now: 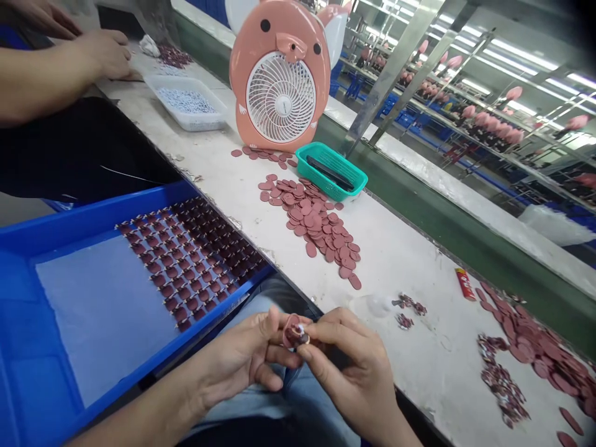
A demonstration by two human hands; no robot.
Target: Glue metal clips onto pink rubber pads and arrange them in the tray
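Note:
My left hand (242, 357) and my right hand (354, 372) meet over my lap at the table's near edge. Both pinch one small pink oval piece (294, 330) with a dark part and a bit of white on it. The left fingers hold it from the left, and the right thumb and forefinger press on it from the right. A blue tray (28, 372) to my left holds several rows of small dark red pieces (190, 254) on a pale sheet.
A pile of pink oval discs (316, 220) lies mid-table, with more discs (540, 347) and small dark parts (503, 385) at right. A pink pig-shaped fan (282, 74), a green basket (331, 169), a white tray of beads (186, 102) and a red tube (464, 284) stand about. Another person's hands (100, 53) work top left.

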